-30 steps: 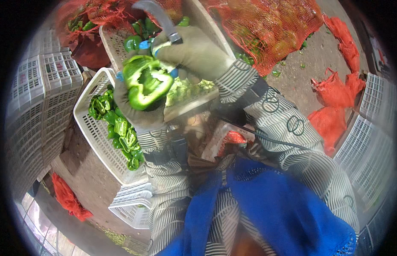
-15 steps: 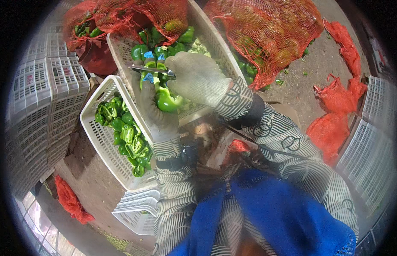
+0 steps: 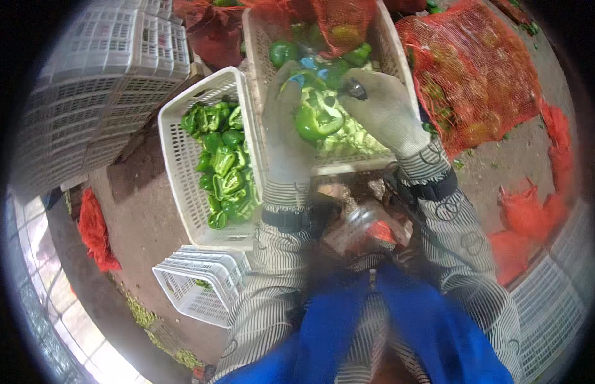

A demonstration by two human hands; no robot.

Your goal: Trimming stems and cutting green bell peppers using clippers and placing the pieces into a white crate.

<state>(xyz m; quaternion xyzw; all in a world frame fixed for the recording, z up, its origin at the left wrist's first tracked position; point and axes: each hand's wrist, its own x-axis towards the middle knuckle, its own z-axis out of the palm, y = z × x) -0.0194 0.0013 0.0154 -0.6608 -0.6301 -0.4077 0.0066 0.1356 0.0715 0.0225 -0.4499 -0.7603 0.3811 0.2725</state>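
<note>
Over the near part of a white slotted crate [image 3: 330,169], my gloved left hand [image 3: 289,128] is closed around a green bell pepper [image 3: 315,123]. The pepper is cut open and shows its pale inside; blue wraps [image 3: 308,63] cover several of that hand's fingertips. My gloved right hand [image 3: 384,109] is closed on a knife [image 3: 355,89] right beside the pepper. Only the knife's dark part shows now, and its blade is hidden or blurred. Below both hands, pale green pepper cores [image 3: 358,137] lie in the crate, with whole green peppers [image 3: 284,52] toward its far end.
Left of the work crate stands another white crate [image 3: 170,150] holding cut peppers [image 3: 224,169]. Stacked white crates [image 3: 96,102] rise at the far left. A full red mesh sack [image 3: 480,80] lies at right. Smaller nested crates [image 3: 182,297] and red sacks [image 3: 96,230] sit on the floor.
The view has shifted, so the crates appear farther right and the work crate higher. The knife blade, visible across the pepper before, no longer shows clearly. Both hands keep their holds.
</note>
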